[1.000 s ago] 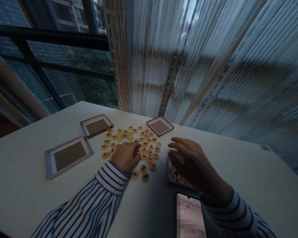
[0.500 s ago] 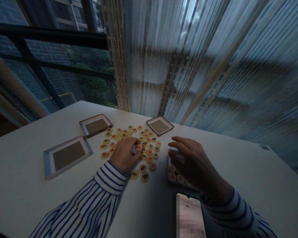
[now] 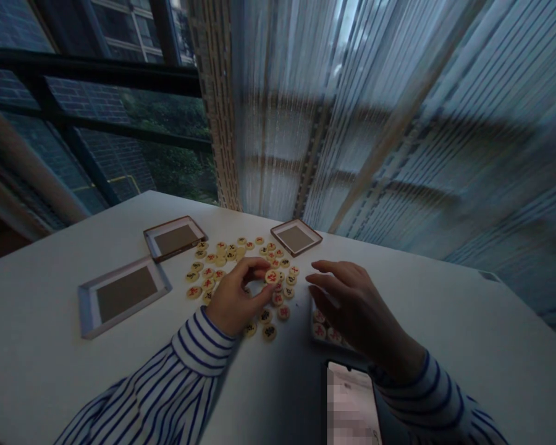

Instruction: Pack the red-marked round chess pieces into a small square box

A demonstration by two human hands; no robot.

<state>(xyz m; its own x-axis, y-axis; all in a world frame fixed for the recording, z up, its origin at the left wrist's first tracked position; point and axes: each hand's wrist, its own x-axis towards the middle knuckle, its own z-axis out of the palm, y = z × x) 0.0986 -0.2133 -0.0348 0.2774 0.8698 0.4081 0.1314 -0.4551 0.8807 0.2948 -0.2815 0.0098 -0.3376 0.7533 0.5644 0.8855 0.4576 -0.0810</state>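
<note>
Between the thumb and fingers of my left hand (image 3: 238,293) is a round Chinese chess piece (image 3: 272,277) with a red character. It is raised over many loose wooden pieces (image 3: 207,284), marked in red or black, that lie spread on the white table (image 3: 269,383). To the right, my right hand (image 3: 352,303) hovers over a shallow box (image 3: 313,324), its fingers apart and nothing seen in them. Red-marked pieces (image 3: 334,335) lie side by side in that box. The hand hides much of the box's inside.
Two shallow box parts, one pale (image 3: 81,309) and one brown-edged (image 3: 151,247), lie open at the left. A third shallow tray (image 3: 319,238) sits at the back. Near the front edge is a phone (image 3: 352,395). A string curtain (image 3: 282,123) and window rail (image 3: 120,71) stand behind.
My left hand has lifted the red-marked chess piece and moved slightly right with it. My right hand has shifted a little left, staying over the box.
</note>
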